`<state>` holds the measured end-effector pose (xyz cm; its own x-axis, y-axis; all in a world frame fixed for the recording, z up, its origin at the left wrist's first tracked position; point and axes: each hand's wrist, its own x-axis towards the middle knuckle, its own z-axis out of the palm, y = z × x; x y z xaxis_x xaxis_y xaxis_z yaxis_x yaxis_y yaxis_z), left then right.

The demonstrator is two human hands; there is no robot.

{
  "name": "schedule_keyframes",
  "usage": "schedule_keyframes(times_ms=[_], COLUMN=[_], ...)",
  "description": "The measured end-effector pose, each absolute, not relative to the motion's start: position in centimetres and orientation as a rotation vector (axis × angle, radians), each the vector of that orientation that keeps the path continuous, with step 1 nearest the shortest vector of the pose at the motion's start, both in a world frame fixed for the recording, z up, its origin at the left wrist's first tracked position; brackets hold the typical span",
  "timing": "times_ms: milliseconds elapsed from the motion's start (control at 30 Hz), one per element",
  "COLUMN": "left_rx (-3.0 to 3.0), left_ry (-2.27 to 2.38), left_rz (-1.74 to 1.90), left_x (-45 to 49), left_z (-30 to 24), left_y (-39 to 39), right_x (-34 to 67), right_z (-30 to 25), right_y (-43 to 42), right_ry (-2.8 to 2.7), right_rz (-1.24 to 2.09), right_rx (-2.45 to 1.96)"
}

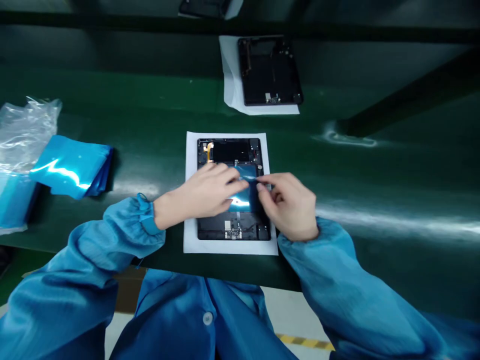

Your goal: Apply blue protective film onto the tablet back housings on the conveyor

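Note:
An opened tablet lies on a white sheet in front of me, its circuit board and orange flex cable showing. A shiny blue film covers the middle of it. My left hand rests over the film's left part with its fingers stretched out. At the film's right edge, my right hand is closed in a pinch, thumb and index finger on its upper right corner. Both hands partly hide the tablet's middle.
A stack of blue films lies at the left, beside a clear plastic bag with more blue sheets. Another opened tablet sits on white paper farther back. A dark post stands on the green bench at the right.

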<state>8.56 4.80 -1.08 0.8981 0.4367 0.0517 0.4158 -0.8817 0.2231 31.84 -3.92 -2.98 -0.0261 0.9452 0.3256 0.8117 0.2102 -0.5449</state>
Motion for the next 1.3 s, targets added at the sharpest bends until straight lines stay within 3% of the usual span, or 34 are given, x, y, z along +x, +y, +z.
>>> schedule_keyframes(times_ms=[100, 233, 333, 533, 667, 833, 967, 1133, 1300], left_rx=[2.705, 2.591, 2.558, 2.523, 2.515, 2.528, 2.520, 2.538, 2.573], left_ry=[0.964, 1.009, 0.975, 0.984, 0.996, 1.003, 1.024, 1.004, 1.038], left_rz=[0.274, 0.011, -0.051, -0.058, -0.060, -0.073, -0.075, -0.098, -0.073], left_x=[5.2, 2.3, 2.3, 2.9, 2.9, 2.9, 2.9, 2.8, 2.5], left_z=[-1.5, -2.5, -3.1, -3.1, -3.1, -3.4, -3.0, -2.8, -3.1], left_y=[5.9, 6.7, 6.7, 6.8, 6.8, 6.8, 6.8, 7.1, 6.7], right_x=[31.2, 30.0, 29.4, 30.1, 31.0, 31.7, 33.9, 35.6, 34.9], right_z=[-2.3, -2.2, -2.1, -2.3, -2.5, -2.8, -3.2, -3.8, -3.4], right_y=[-3.6, -0.5, 1.5, -0.3, -1.5, -2.7, -3.0, -4.3, -3.3], right_ry=[-2.429, -2.816, -2.812, -2.851, -2.648, -2.767, -2.549, -2.604, -2.417], right_rz=[0.166, 0.155, 0.126, 0.124, 0.047, 0.187, 0.036, 0.122, 0.150], right_rx=[-1.190, -1.017, -1.183, -1.092, -1.383, -1.072, -1.413, -1.275, -1.435])
